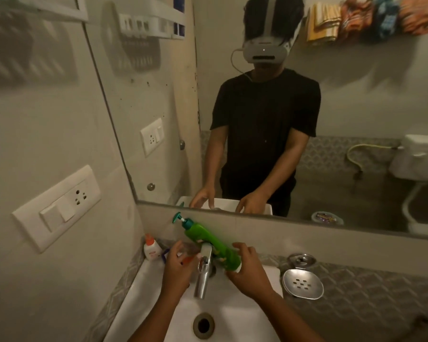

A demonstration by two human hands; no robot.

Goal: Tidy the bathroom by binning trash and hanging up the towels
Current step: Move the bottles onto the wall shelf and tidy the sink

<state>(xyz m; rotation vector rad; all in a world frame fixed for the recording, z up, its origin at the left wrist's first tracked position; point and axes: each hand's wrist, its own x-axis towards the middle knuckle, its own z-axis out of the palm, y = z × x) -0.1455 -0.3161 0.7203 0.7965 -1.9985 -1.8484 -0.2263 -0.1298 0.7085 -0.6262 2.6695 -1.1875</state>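
Note:
A green pump bottle (211, 243) with a teal pump head lies tilted behind the tap (204, 272), its head pointing up to the left. My right hand (248, 270) grips its lower end, thumb above and fingers below. To the left of the tap, my left hand (177, 266) pinches a small orange object (187, 260); what it is stays unclear. Colourful towels (361, 18) hang on a rail, seen in the mirror at the top right. The mirror also reflects a small bin (326, 217) with wrappers in it.
A small white bottle (150, 248) with an orange cap stands at the sink's back left corner, beside something blue. A steel soap dish (303, 283) sits on the counter to the right. The white sink (247, 314) is below my hands. A switch plate (57, 208) is on the left wall.

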